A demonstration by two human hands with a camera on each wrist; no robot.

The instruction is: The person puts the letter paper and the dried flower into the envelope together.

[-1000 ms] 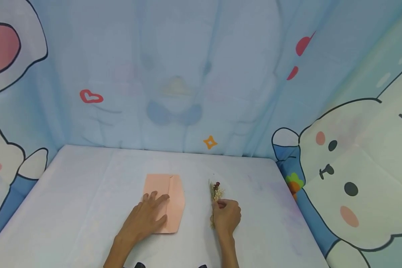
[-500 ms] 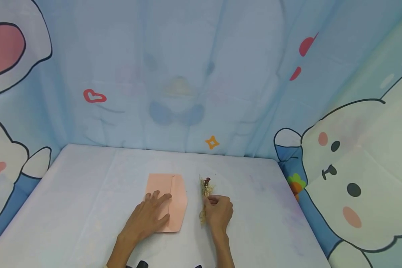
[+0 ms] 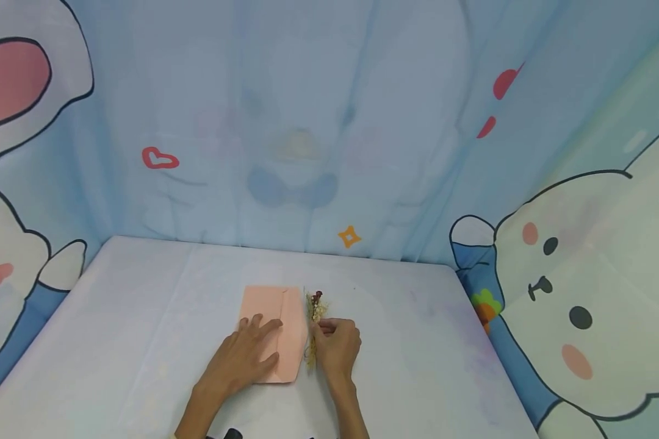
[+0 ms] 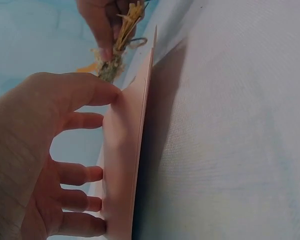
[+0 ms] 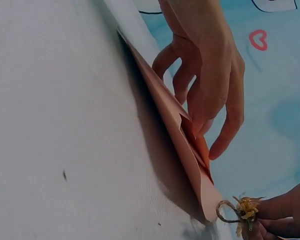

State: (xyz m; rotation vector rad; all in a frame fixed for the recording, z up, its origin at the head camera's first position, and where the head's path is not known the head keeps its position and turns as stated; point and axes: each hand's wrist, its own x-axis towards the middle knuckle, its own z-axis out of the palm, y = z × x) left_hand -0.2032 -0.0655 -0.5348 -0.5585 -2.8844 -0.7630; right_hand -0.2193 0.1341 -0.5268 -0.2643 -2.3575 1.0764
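Observation:
A pink paper envelope (image 3: 290,341) lies on the white table, its flap side out toward the right. My left hand (image 3: 245,353) rests on it with fingers spread; in the left wrist view the fingertips (image 4: 92,173) press its face. Just off the envelope's right edge, my right hand (image 3: 337,344) pinches a small bunch of dried flowers (image 3: 317,305) between thumb and fingers. The bunch has a dark red bloom at its top and pale stems below. A twine loop (image 5: 225,209) shows at its tied end in the right wrist view, where the envelope's mouth (image 5: 192,140) gapes slightly.
The white tabletop (image 3: 417,341) spreads out on both sides of the hands. Behind it hangs a blue curtain (image 3: 225,91) with cartoon animals. Small dark bits (image 5: 64,175) lie on the cloth. A black object (image 3: 233,433) pokes in at the bottom edge of the head view.
My right hand has carried the dried flowers leftward, from well right of the envelope to beside its right edge. My left hand has stayed on the envelope.

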